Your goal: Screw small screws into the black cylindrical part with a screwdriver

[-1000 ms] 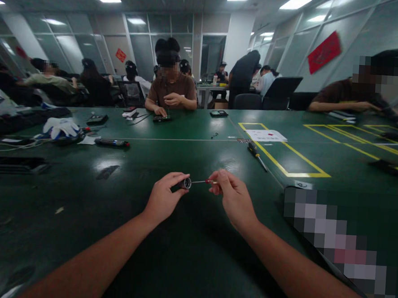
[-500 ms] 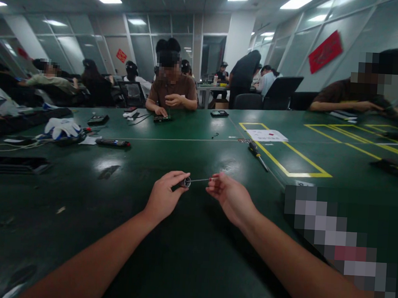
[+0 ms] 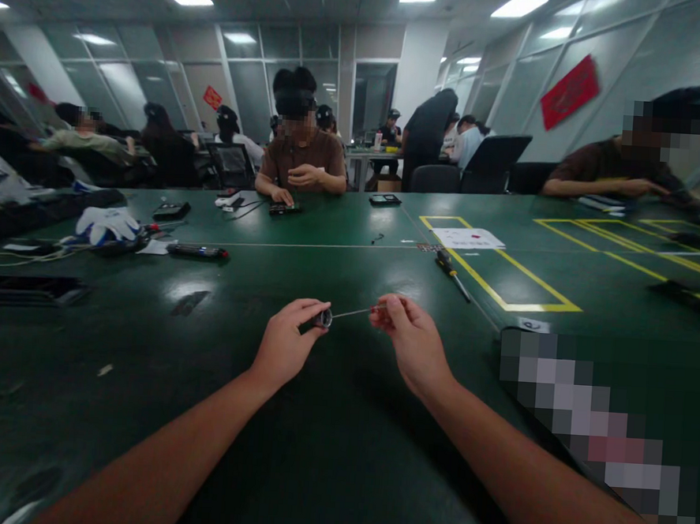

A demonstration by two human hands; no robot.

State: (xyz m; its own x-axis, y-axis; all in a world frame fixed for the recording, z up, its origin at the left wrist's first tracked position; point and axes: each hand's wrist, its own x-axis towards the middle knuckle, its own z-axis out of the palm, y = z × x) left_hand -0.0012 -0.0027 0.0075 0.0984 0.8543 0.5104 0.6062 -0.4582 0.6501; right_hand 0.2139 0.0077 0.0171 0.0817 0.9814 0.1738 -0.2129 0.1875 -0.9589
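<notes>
My left hand [image 3: 283, 338] is closed on a small round dark part [image 3: 324, 318] with a shiny metal rim, pinched between thumb and fingers. Its rim faces right. From my right hand [image 3: 408, 329] a thin metal rod [image 3: 351, 313] reaches left to that rim. My right fingers are curled round the rod's other end, where a bit of red shows, and they hide most of it. I cannot tell whether the rod's tip is inside the round part or just at its edge. Both hands are above the green table [image 3: 328, 419].
Beyond my right hand lies a yellow-and-black screwdriver [image 3: 453, 276], near a white sheet [image 3: 468, 238] and yellow tape outlines [image 3: 540, 308]. At left are a black cylindrical tool [image 3: 197, 252], white-and-blue gloves [image 3: 108, 225] and a black tray [image 3: 28, 290]. A co-worker [image 3: 303, 152] sits opposite.
My right hand has rolled over and risen slightly, its thumb now on top, and the rod slopes a little more. My left hand has barely moved and keeps the round part.
</notes>
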